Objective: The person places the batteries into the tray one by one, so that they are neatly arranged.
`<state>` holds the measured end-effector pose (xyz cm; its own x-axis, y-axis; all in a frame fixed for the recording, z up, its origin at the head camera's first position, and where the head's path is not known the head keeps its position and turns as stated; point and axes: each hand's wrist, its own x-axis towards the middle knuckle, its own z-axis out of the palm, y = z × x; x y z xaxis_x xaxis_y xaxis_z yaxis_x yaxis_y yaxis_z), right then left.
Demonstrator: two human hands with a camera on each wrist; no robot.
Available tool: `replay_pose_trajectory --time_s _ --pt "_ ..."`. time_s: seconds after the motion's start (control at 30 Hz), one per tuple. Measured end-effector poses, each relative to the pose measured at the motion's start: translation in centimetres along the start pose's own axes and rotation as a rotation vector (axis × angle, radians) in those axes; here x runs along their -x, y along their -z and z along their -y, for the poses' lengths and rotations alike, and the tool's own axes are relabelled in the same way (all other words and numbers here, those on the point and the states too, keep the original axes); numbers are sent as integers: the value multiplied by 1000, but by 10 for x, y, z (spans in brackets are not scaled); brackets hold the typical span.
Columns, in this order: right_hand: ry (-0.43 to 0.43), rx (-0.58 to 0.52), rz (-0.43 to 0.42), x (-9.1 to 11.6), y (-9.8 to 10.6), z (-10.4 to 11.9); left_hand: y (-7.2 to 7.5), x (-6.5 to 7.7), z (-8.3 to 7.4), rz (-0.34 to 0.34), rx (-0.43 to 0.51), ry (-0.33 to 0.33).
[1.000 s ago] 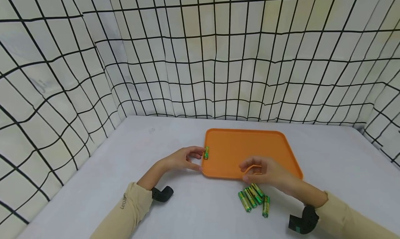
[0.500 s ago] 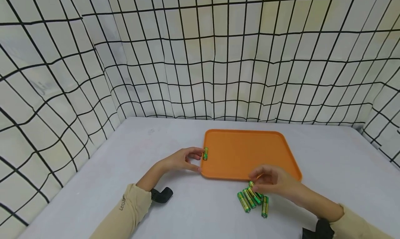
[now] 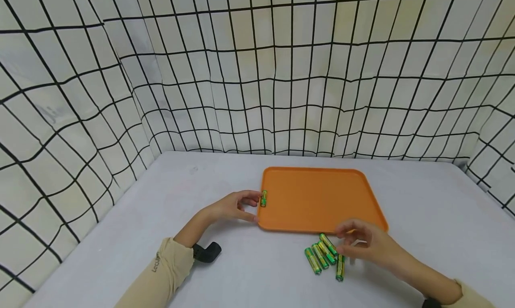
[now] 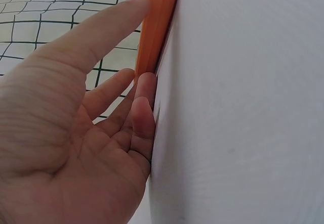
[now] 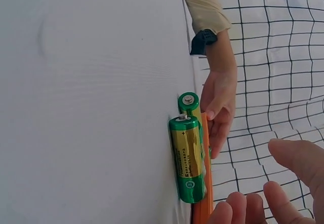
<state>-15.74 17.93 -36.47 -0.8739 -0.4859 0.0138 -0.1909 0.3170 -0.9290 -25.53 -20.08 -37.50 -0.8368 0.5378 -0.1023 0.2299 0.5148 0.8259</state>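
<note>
An orange tray point(image 3: 318, 196) lies on the white table, and one green-and-gold battery point(image 3: 263, 198) lies inside its left rim. At that rim is my left hand point(image 3: 231, 206), its thumb and fingertips touching the tray's edge in the left wrist view. Several more batteries point(image 3: 320, 255) lie side by side on the table in front of the tray, with another battery point(image 3: 340, 268) a little apart on their right. My right hand point(image 3: 374, 243) is just right of these batteries, thumb and fingers spread apart and holding nothing. The right wrist view shows a battery point(image 5: 187, 158) close by.
White walls covered with black netting point(image 3: 281, 89) enclose the table point(image 3: 225, 276) at the back and sides. A black wrist camera point(image 3: 207, 252) is strapped to the left wrist.
My right hand has moved from over the tray's front edge to the right and toward me, beside the batteries. My left hand stays at the tray's left rim.
</note>
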Motion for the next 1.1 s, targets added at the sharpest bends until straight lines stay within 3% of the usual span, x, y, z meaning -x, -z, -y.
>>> replay_pose_trajectory --time_s 0.17,0.43,0.73,1.1 --pt "42 -1 -28 4 -1 -5 1 1 0 7 5 -7" --pt "84 -60 8 11 -3 -16 1 1 0 -1 5 6" --pt "-1 -92 75 14 -8 -23 0 2 1 12 4 -25" --pt "148 44 23 18 -17 -31 0 2 -1 11 21 -19"
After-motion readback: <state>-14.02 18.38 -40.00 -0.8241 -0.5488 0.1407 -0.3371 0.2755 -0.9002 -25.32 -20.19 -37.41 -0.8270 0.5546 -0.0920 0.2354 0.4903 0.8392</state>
